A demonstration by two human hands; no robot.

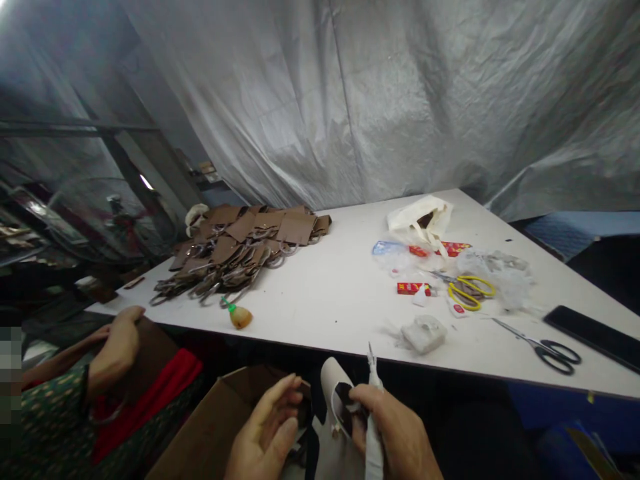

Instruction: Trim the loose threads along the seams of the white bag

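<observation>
My right hand (395, 427) grips a thin pointed metal tool with a white-wrapped handle (374, 440), its tip pointing up. The thumb and fingers of that hand also touch a curled pale piece with black parts (331, 380), its kind unclear, in front of my body. Just left of this piece, my left hand (267, 430) is open, palm turned inward and fingers apart. Below it, an open cardboard box (200, 420) is partly hidden by my hand.
On the white table (320, 293) lie a pile of brown pieces with loops (245, 240), a small bottle with a green tip (239, 316), yellow-handled scissors (471, 292), black-handled scissors (550, 353), a white bag (420, 217) and a phone (595, 333). A co-worker's hand (125, 340) is at left.
</observation>
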